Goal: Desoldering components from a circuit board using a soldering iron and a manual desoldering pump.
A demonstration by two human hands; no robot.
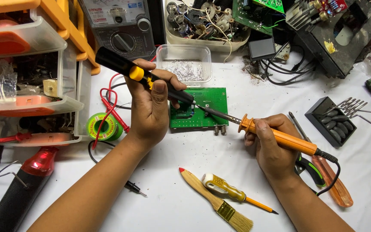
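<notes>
My left hand [151,107] grips a black desoldering pump [121,64] with a yellow button, its nozzle tilted down onto a green circuit board [209,105] lying flat on the white table. My right hand [269,144] holds an orange-handled soldering iron [288,141]. The iron's metal tip [215,114] reaches left onto the board and meets the pump's nozzle near the board's middle. Part of the board's left side is hidden behind my left hand.
A green solder spool [104,126] and red test leads lie left of the board, beside plastic drawers [26,73]. A multimeter [121,28], a clear parts tub [185,64] and a component bowl sit behind. A brush [215,199], screwdrivers and a black sponge tray [329,122] lie nearby.
</notes>
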